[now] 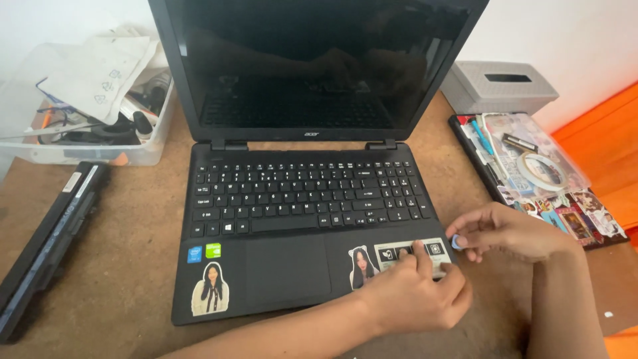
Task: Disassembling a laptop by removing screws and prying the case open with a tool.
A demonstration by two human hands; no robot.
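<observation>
The pale rectangular sticker sits on the right side of the palm rest of a black laptop, just beside a cut-out figure sticker, and the left hand is right on top of it, fingers curled with the fingertips pressed down on its lower right edge. Can't tell if it's actually pinching the edge or just pushing on it. The right hand hovers just off the laptop's right edge, thumb and forefinger closed on a small blue pick, which sits right next to the sticker's corner. The laptop is open on a brown desk, screen dark, with 2 small square badges and another figure sticker on the left of the palm rest. A long black battery pack lies on the desk to the left, well apart from the hands. Behind it there's a clear plastic bin full of papers and cables. On the right, a clear case holds tape and pens, with a grey box behind it.
</observation>
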